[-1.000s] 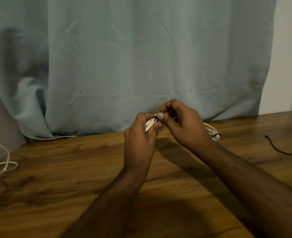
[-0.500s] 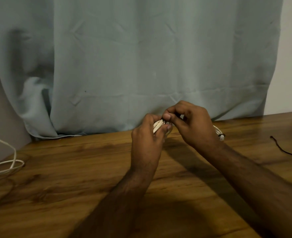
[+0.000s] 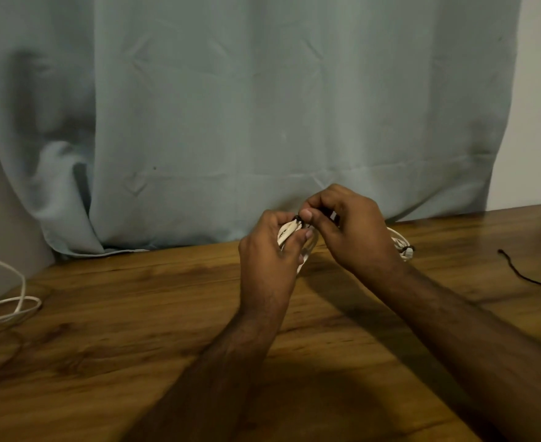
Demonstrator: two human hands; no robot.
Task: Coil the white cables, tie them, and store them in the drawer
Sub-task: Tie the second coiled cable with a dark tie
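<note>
My left hand (image 3: 269,250) grips a coiled white cable (image 3: 286,233) held just above the wooden table (image 3: 135,330). A thin dark tie (image 3: 297,218) wraps the top of that coil, and my right hand (image 3: 349,231) pinches it between thumb and fingers. Most of the coil is hidden inside my left palm. Behind my right wrist lies a second coiled white cable (image 3: 401,245), bound with a dark tie. A loose white cable (image 3: 11,301) trails over the table's left edge.
A spare dark tie (image 3: 522,271) lies on the table at the right. A pale blue curtain (image 3: 263,122) hangs down to the table's far edge. No drawer is in view.
Both hands sit slightly lower and to the right in the picture as the view shifts. My right thumb and fingers have kept working at the tie on the coil.
</note>
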